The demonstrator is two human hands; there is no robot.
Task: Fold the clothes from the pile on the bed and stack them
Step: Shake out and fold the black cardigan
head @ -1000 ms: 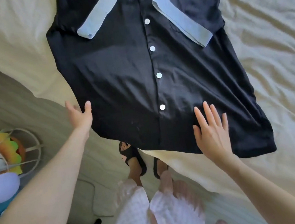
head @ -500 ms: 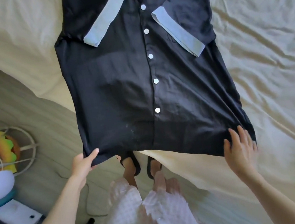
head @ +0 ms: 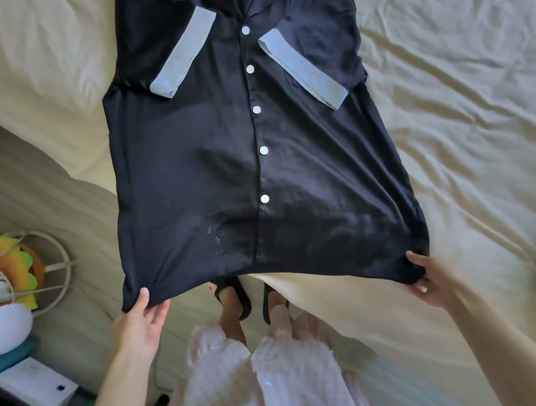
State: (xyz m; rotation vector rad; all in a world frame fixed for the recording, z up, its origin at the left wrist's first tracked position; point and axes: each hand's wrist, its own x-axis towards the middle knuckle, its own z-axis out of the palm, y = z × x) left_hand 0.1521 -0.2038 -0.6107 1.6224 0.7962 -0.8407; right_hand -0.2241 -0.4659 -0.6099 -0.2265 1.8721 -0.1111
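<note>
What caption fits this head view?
Both hands, left hand and right hand, pinch the hem corners of a black shirt spread on the bed.

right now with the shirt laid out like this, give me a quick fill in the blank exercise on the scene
1. The black shirt has ____ white buttons showing down its front.
2. Each hand pinches a bottom ____ of the shirt: left hand, right hand.
3. The shirt's sleeve cuffs are light ____.
4. The shirt lies on a cream ____.

Missing words: five; corner; blue; bed
</note>
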